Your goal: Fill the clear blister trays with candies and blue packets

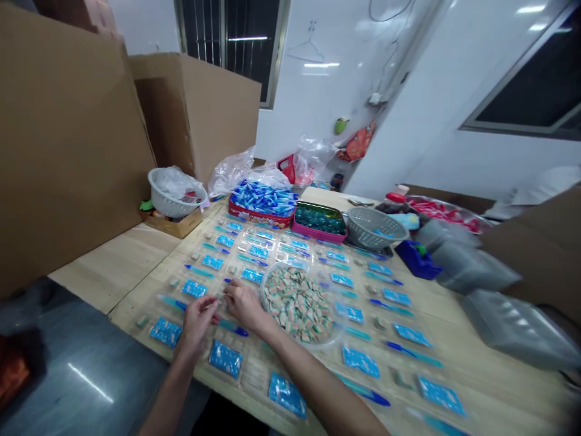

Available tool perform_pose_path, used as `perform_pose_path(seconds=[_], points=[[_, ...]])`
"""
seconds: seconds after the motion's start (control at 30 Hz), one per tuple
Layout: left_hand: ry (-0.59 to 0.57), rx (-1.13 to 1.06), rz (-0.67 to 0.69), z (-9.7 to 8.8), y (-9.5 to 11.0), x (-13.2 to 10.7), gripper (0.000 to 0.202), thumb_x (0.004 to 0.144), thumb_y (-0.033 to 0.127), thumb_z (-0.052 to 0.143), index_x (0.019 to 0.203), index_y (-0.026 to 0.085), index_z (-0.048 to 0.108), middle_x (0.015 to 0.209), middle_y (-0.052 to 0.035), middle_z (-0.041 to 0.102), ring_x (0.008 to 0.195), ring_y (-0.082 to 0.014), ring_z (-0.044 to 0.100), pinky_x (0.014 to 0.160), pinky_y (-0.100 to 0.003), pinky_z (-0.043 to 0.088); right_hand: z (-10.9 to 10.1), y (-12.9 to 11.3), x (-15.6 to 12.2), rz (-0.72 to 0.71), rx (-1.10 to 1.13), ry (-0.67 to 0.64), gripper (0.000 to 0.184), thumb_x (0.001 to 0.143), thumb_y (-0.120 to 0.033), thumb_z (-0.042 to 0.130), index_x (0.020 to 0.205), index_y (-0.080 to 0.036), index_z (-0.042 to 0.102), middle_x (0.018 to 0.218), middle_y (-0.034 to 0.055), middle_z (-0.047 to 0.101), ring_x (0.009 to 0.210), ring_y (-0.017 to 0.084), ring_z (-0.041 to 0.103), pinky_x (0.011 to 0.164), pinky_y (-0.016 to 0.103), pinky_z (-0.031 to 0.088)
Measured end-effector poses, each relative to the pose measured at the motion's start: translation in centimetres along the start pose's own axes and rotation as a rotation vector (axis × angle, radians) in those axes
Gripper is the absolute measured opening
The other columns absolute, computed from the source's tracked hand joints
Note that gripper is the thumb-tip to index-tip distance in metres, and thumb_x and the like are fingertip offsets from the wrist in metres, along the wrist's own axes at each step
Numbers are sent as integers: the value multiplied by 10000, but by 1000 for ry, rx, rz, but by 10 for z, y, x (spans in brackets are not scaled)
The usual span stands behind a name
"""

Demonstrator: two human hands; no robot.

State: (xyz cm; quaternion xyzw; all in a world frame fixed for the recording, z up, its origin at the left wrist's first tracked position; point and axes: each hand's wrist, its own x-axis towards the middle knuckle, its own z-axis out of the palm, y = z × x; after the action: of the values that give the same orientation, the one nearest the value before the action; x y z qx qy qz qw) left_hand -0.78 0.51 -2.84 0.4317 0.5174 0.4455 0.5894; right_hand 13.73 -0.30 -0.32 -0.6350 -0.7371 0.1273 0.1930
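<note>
My left hand (197,324) and my right hand (242,303) rest close together on a clear plastic blister sheet (254,363) lying on the wooden table (122,266). The sheet's pockets hold blue pens (231,327), small blue packets (226,358) and small erasers. Both hands have their fingers curled in a pinch over one pocket near a blue pen; what they hold is too small to make out. Just right of my right hand stands a clear round bowl (297,303) full of green, pink and white erasers.
At the back stand a red tin of blue pens (261,203), a pink tin of dark green items (319,221), a grey colander (374,229), and a white basket (175,194). Large cardboard boxes (68,139) rise on the left. Blurred plastic stacks (481,278) lie on the right.
</note>
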Motion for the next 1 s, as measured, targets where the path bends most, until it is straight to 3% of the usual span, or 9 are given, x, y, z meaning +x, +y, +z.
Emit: perform_pose_path(seconds=[0.1, 0.17, 0.3, 0.47, 0.6, 0.7, 0.8, 1.0], points=[[-11, 72, -16, 6, -3, 4, 452, 558, 397, 775, 870, 101, 638, 664, -31, 672, 419, -125, 576, 391, -225, 456, -30, 32, -25, 6, 136, 196, 177, 877, -166, 487, 929, -185, 655, 950, 53, 639, 782, 149, 594, 722, 235, 420], [-1, 96, 5, 9, -2, 4, 431, 575, 368, 774, 887, 103, 635, 677, -31, 678, 415, -120, 573, 384, -221, 452, -47, 61, -43, 94, 120, 285, 154, 855, -150, 502, 881, -179, 652, 896, 49, 634, 776, 155, 583, 722, 239, 409], [-16, 119, 87, 26, 10, -2, 420, 595, 368, 747, 893, 96, 632, 598, -16, 656, 440, -135, 583, 403, -222, 457, -60, 103, -65, 301, -64, 190, 120, 808, -155, 546, 852, -169, 657, 860, 61, 653, 789, 181, 582, 684, 245, 370], [-176, 218, 142, 72, 22, -10, 380, 654, 353, 677, 926, 91, 632, 505, -3, 624, 447, -146, 579, 446, -234, 470, -54, 103, -62, 314, -85, 121, 145, 805, -203, 563, 888, -172, 678, 827, 77, 689, 799, 205, 613, 660, 253, 349], [-301, 274, 178, 106, 13, -6, 351, 662, 365, 664, 900, 109, 639, 486, 8, 607, 434, -143, 569, 457, -238, 465, -53, 98, -55, 326, -47, 153, 154, 755, -138, 551, 809, -170, 692, 768, 80, 692, 774, 208, 625, 662, 255, 352], [-327, 305, 210, 120, 7, -1, 324, 661, 364, 663, 873, 120, 645, 517, 0, 622, 470, -152, 591, 469, -236, 460, -57, 107, -59, 330, -21, 187, 178, 712, -109, 553, 794, -180, 693, 755, 60, 691, 762, 194, 619, 654, 243, 359], [-353, 329, 236, 129, 7, 1, 272, 647, 314, 667, 851, 134, 661, 529, 9, 623, 488, -146, 588, 474, -224, 444, -65, 124, -70, 319, 153, 251, 158, 697, -137, 554, 778, -177, 684, 673, 19, 654, 677, 170, 588, 607, 229, 364], [-482, 440, 321, 161, 11, -5, 316, 603, 155, 654, 918, 134, 674, 582, 29, 607, 501, -107, 545, 485, -194, 418, -73, 151, -96, 207, 771, 295, 151, 670, -283, 609, 761, -166, 640, 571, -45, 523, 554, 128, 485, 534, 216, 365]])
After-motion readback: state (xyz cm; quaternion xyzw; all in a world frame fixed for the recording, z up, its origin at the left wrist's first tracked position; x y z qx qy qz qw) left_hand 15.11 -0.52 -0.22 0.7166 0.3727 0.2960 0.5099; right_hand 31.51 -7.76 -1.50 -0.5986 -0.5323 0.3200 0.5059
